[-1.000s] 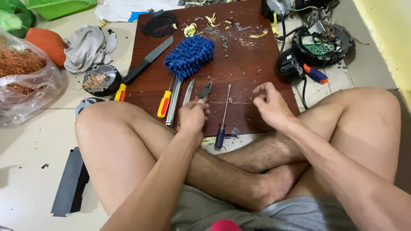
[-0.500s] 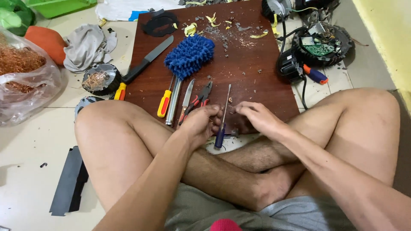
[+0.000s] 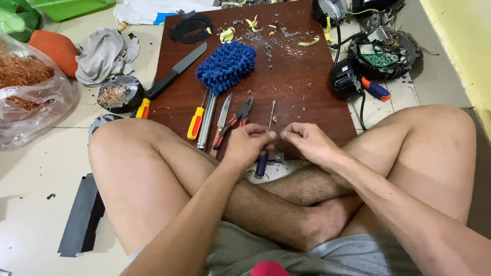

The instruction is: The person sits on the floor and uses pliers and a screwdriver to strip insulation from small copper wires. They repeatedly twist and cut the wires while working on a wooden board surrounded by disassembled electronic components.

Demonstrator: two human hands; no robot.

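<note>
I sit cross-legged at the near edge of a dark brown wooden board [image 3: 307, 66]. My left hand [image 3: 248, 144] and my right hand [image 3: 308, 140] are curled, and their pinched fingertips almost meet over the board's edge. What they pinch is hidden; earlier a thin wire ran between them. A screwdriver with a dark blue handle [image 3: 261, 165] lies right under my left hand, its shaft pointing away. Red-handled pliers [image 3: 236, 119], a small blade [image 3: 223, 113] and a yellow-and-red screwdriver [image 3: 195, 122] lie just left of it.
On the board are a blue fluffy duster head [image 3: 225, 64], a black-handled knife [image 3: 176, 71] and scattered scraps. To the right is an opened round device with a green circuit board [image 3: 383, 53]. On the left are a bag of copper wire [image 3: 25, 87], a grey cloth [image 3: 105, 51] and a black panel [image 3: 82, 214].
My hands were apart with a thin wire stretched between them. They have come together toward me, to the board's near edge, and the fingertips now nearly touch.
</note>
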